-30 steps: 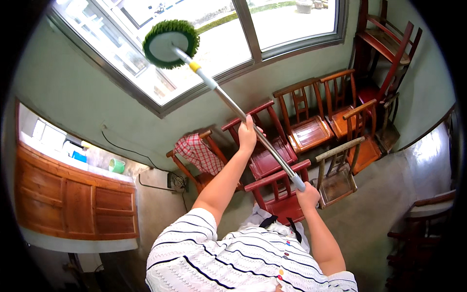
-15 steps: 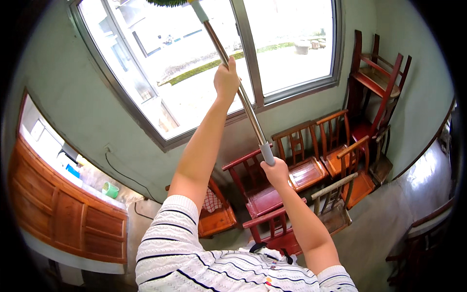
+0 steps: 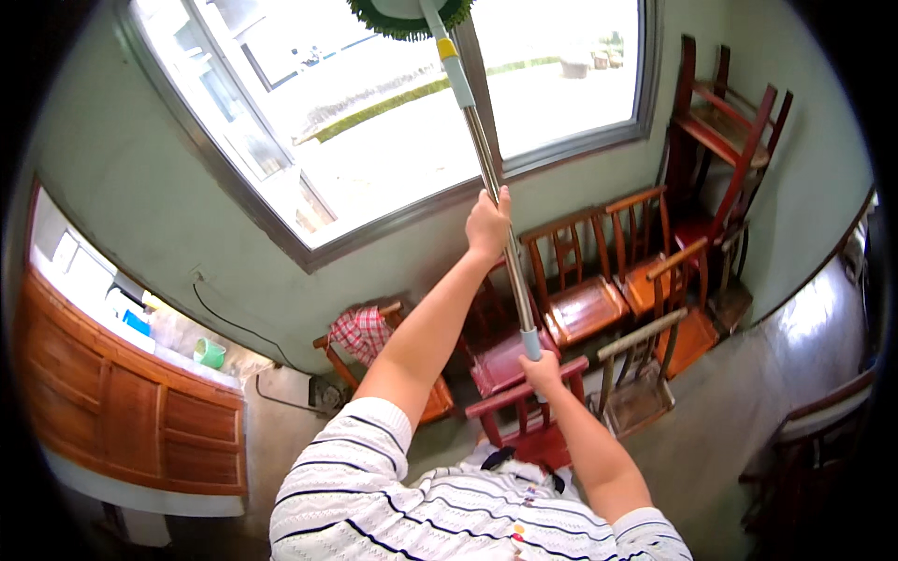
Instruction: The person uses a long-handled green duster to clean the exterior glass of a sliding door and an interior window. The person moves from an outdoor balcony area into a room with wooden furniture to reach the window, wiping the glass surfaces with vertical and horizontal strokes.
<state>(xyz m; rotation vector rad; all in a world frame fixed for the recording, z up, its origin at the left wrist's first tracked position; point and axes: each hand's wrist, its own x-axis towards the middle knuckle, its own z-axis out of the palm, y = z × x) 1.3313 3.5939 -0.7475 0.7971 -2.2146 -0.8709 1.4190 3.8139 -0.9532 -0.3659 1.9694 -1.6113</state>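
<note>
Here I hold a long metal pole with a round green-fringed duster head (image 3: 486,178) up against the large window with a grey metal frame (image 3: 402,122). My left hand (image 3: 488,224) is closed around the middle of the shaft, arm stretched upward. My right hand (image 3: 543,369) is closed around the lower end, just below a short blue-grey grip section. The pole runs steeply upward and slightly to the left, passing in front of the window's central upright. The green head sits at the very top edge of the view, partly cut off, against the upper part of the glass.

Below the window, along the pale green wall (image 3: 122,187), stands a row of reddish-brown wooden chairs (image 3: 580,280); more are stacked in the right corner. One small chair on the left has a red-and-white checked cloth (image 3: 360,332) draped over it. At the left edge there is a wooden panelled worktop cabinet (image 3: 122,411) with a small green cup (image 3: 210,352) on top. My striped white-and-dark shirt (image 3: 393,505) fills the bottom of the view.
</note>
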